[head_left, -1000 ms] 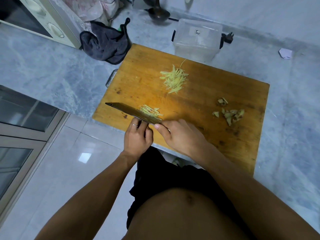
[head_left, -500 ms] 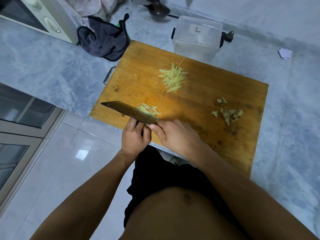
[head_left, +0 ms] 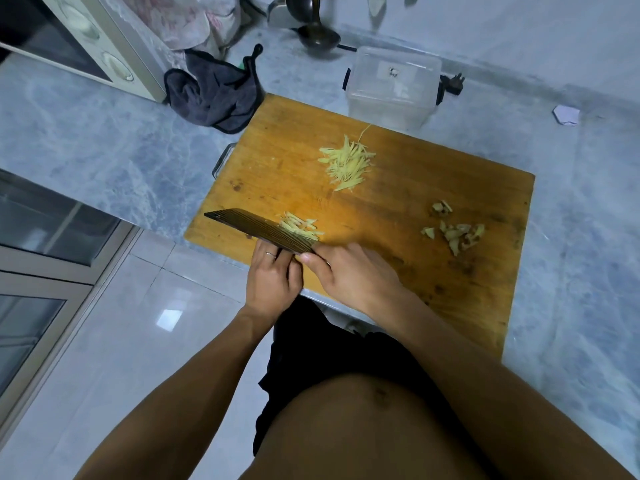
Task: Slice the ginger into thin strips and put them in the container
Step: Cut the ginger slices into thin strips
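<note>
On the wooden cutting board, my right hand grips the handle of a dark cleaver, whose blade points left along the board's near edge. My left hand sits against the blade's near side with its fingers curled down. The ginger piece under them is hidden. A few fresh ginger strips lie just beyond the blade. A larger pile of ginger strips lies farther back. The clear plastic container stands behind the board's far edge.
Ginger peel scraps lie on the board's right part. A dark cloth and an oven are at the back left, a ladle behind the container. A plug and a paper scrap lie on the grey counter at right.
Both hands and the cleaver stay at the same spot on the board's near edge. Only the camera's view shifts slightly.
</note>
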Demonstrator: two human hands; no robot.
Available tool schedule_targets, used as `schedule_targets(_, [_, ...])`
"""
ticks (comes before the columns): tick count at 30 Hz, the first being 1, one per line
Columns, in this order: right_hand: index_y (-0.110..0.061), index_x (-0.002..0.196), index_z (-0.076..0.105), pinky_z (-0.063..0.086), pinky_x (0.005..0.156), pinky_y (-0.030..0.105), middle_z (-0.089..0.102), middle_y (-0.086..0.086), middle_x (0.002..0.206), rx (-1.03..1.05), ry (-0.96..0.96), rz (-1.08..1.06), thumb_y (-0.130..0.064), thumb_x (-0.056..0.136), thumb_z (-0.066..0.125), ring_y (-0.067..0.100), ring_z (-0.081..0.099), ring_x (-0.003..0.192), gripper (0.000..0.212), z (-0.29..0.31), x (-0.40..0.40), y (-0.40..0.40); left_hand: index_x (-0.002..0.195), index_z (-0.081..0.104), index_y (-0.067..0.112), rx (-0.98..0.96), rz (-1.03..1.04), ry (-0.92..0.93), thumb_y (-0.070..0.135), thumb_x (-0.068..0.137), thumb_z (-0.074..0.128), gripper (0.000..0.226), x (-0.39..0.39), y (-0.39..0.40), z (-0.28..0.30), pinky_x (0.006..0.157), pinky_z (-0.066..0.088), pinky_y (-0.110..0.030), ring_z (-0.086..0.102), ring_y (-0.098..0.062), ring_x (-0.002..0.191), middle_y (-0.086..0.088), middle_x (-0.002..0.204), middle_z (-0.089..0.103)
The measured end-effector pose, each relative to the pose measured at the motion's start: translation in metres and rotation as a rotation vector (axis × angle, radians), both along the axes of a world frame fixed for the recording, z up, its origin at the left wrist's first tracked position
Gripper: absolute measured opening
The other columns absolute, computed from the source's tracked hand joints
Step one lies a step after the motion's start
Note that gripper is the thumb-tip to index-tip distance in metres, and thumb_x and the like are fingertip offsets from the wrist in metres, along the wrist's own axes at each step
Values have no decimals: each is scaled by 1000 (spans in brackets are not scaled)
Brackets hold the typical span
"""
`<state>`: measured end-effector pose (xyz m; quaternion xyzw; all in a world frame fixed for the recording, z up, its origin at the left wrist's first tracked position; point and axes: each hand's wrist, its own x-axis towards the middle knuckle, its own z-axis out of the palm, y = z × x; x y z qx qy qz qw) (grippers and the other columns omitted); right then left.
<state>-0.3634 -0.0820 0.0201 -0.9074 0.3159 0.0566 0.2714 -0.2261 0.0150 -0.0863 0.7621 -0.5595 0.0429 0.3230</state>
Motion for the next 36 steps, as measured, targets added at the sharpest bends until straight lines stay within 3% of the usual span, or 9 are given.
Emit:
schedule_targets(5, [-21,101,63,47,67,39,67,10,91,41,-21,-39,-54,103,28,39,62,89,49,5,-8,3,92,66,-5,16,-28,-14,-1,86,48,19,1,1,2,86,45,-44,55,-41,90,-21,96,60])
schedule_targets(8, [-21,105,65,51,70,40,68,11,95,58,-21,-54,-54,103,28,39,62,92,49,7,-7,3,97,67,-5,29,-27,6,2,88,45,24,0,1,1,88,47,-44,56,-41,96,-21,101,62])
schedule_targets(14, [-19,109,64,42,64,36,66,12,97,68,20,-37,-52,104,28,39,61,91,49,11,-3,2,101,69,-5,71,18,54,4,89,46,27,0,1,-2,88,49,-42,58,-42,103,-23,108,64])
schedule_targets(17, [-19,108,63,40,63,36,66,12,96,49,15,-27,-53,104,28,40,61,90,49,8,-2,2,92,69,-4,45,43,43,4,87,48,23,-1,1,-2,80,47,-40,56,-39,94,-23,98,64])
schedule_targets(21, [-17,108,60,35,63,36,66,14,96,16,9,-14,-53,104,27,42,61,90,49,3,-3,5,87,69,-5,14,62,22,3,87,52,19,0,1,-6,82,46,-41,53,-37,93,-23,95,65])
schedule_targets(26, [-16,111,60,33,63,36,67,16,98,-26,38,3,-53,104,26,41,63,93,50,2,10,2,75,63,-3,-11,85,41,10,88,48,24,-4,-1,3,69,41,-37,46,-31,82,-21,76,59])
schedule_targets(32, [-18,111,62,34,63,35,68,15,99,15,31,-9,-53,104,27,41,62,92,50,2,8,0,80,66,-1,59,89,79,13,91,47,26,-4,2,0,69,49,-38,54,-36,85,-20,85,62])
schedule_targets(36, [-19,107,65,36,64,35,68,12,99,61,3,-26,-52,104,28,38,61,92,50,8,4,0,93,70,-1,70,79,71,6,87,52,20,-1,1,-1,80,50,-39,58,-38,97,-21,101,65])
